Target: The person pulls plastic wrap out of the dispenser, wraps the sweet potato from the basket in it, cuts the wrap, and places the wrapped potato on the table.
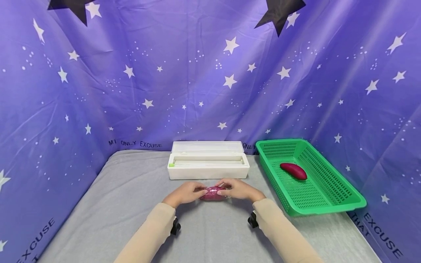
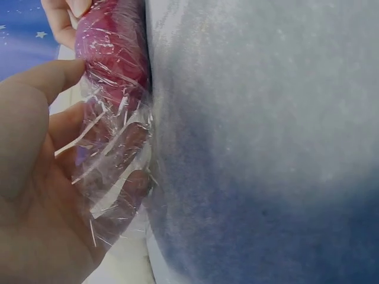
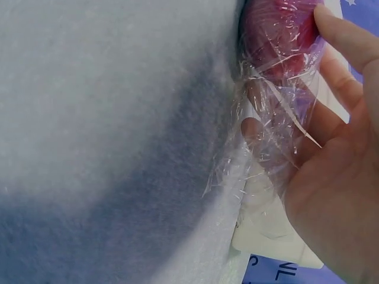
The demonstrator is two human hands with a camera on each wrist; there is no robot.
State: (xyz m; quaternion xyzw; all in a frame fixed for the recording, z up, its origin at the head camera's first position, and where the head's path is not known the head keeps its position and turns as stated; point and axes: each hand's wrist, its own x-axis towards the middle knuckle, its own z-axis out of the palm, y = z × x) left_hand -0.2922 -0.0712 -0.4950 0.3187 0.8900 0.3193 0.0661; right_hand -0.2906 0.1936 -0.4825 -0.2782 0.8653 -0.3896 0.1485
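Observation:
A reddish-purple sweet potato in clear cling film lies on the grey cloth in the middle. My left hand grips its left end between thumb and fingers. At the other end, my right hand holds it the same way. Loose, crinkled cling film trails from the end of the sweet potato over the left fingers in the left wrist view. More slack film hangs past the opposite end, in front of the right fingers. Just behind both hands stands a white cling film dispenser, its lid raised.
To the right, a green plastic basket holds a second sweet potato, with no film visible on it. A small green piece sits at the dispenser's left front edge. Purple star-printed curtains enclose the table at the back and sides.

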